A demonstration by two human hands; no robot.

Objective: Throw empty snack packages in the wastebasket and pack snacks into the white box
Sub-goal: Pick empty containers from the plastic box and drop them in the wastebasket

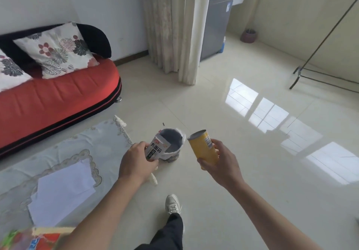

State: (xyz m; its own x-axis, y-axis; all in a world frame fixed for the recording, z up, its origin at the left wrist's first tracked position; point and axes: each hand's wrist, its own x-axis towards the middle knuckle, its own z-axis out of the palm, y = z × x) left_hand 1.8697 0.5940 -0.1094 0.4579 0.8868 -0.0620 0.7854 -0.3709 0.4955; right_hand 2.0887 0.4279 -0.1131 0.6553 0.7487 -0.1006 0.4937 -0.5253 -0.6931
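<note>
My left hand (137, 163) grips a white snack packet (157, 148) with black characters, held over the near rim of the wastebasket (175, 155). The wastebasket is small, round and grey inside, lined with a white bag, and stands on the floor by the table corner. My right hand (219, 163) holds a yellow snack tube (203, 148), tilted with its open end up and to the left, just right of the basket. A white box (62, 191) lies on the table at the lower left. Colourful snack packs (29, 240) show blurred at the bottom left corner.
The low table (77, 146) with a pale patterned cloth fills the lower left. A red sofa (58, 98) with flowered cushions stands behind it. My foot in a white shoe (172, 204) is on the glossy tiled floor. Curtains, a grey appliance and a metal stand lie further back.
</note>
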